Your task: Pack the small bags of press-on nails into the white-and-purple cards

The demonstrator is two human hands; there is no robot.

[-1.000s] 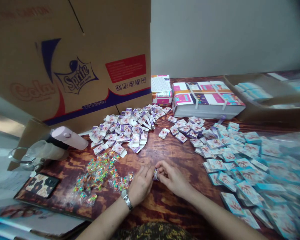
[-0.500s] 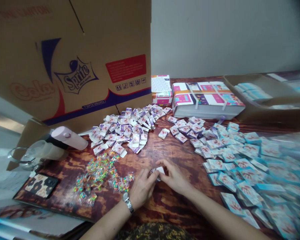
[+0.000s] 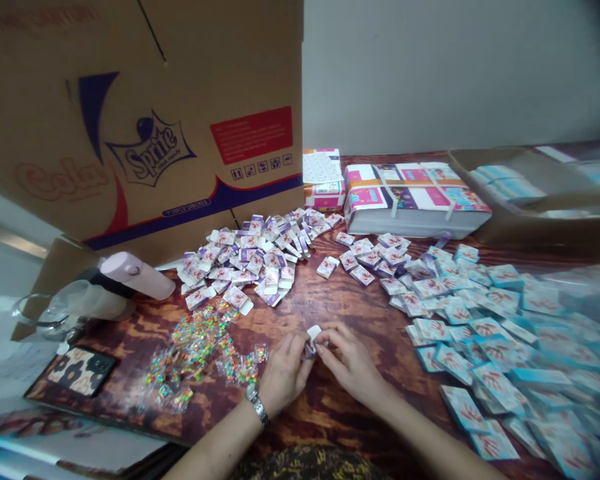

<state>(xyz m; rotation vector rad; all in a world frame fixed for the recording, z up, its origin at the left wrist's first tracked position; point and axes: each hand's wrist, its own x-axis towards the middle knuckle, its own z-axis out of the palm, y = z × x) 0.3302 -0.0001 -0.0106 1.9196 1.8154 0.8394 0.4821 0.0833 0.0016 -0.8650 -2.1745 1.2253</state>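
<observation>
In front of me a small purple-and-white carton (image 3: 313,335) is held up, its white end flap raised. My left hand (image 3: 286,368), with a metal watch at the wrist, is closed round the carton's left side. The fingers of my right hand (image 3: 345,360) pinch at the flap from the right. Left of my hands lie little clear packets of coloured candy (image 3: 195,343). Beyond them is a heap of purple-and-white cartons (image 3: 250,257), several with end flaps sticking out. One single carton (image 3: 327,267) lies apart, flap up.
Blue-and-white cartons (image 3: 495,347) spread over the right side. A large cardboard box (image 3: 190,120) stands at the back left, strapped printed boxes (image 3: 415,200) at the back. A pink bottle (image 3: 139,275), a clear jug (image 3: 87,300) and a phone (image 3: 83,370) sit at left.
The carton has tilted upright between my hands and its white flap now points up. My right fingers have shifted to the flap; my left hand keeps its hold.
</observation>
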